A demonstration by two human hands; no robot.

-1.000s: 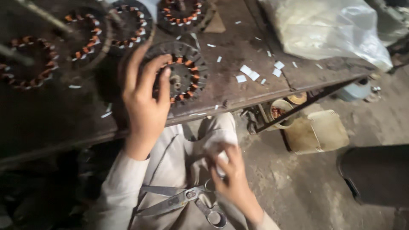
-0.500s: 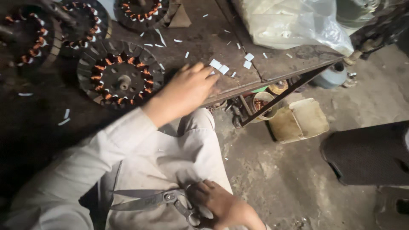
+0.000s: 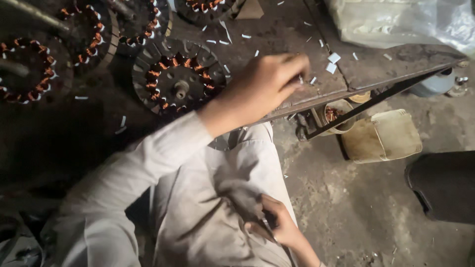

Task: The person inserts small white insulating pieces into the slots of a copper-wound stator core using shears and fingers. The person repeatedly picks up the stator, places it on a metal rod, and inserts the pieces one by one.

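Note:
My left hand (image 3: 264, 84) reaches across the dark workbench (image 3: 277, 34) to its front right edge. Its fingertips are pinched together on a small white paper slip (image 3: 300, 79). Just left of that hand lies a round motor stator (image 3: 175, 79) with copper windings. Down in my lap, my right hand (image 3: 279, 225) is closed around the dark handles of a pair of scissors (image 3: 267, 225), which are mostly hidden by the hand and the pale cloth of my clothes.
More copper-wound stators (image 3: 29, 69) lie at the back left of the bench. White paper slips (image 3: 334, 58) are scattered on its right part. A clear plastic bag (image 3: 401, 20) sits at the back right. A tan container (image 3: 381, 136) and a small tin (image 3: 336, 111) stand on the floor under the bench edge.
My left hand left the stator and moved right to the paper slips at the bench edge. My right hand dropped lower into my lap, onto the scissors.

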